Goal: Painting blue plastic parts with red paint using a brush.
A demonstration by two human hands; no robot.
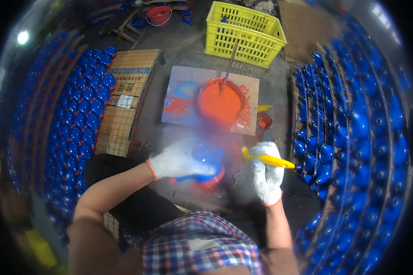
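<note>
Left hand (176,161) in white glove grips blue-and-red piece (205,170) over lap, right hand (267,173) clenched round yellow-handled brush (267,160) just beside it, orange paint bucket (220,104) w/ stir stick ahead.

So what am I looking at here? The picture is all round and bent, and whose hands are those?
There is no machine here. A person wears a wide-angle camera on the head, looking down, so straight edges bend and the person's own arms come in from the bottom. Both hands wear white gloves. The left hand holds a blue piece with a red-orange underside. The right hand grips a yellow-handled brush pointed at that piece. Ahead on the floor sits a bucket of orange paint with a stick in it, on a paint-smeared board. Behind it stands a yellow crate. Racks on both sides carry rows of shiny blue pieces of the same colour.
</note>
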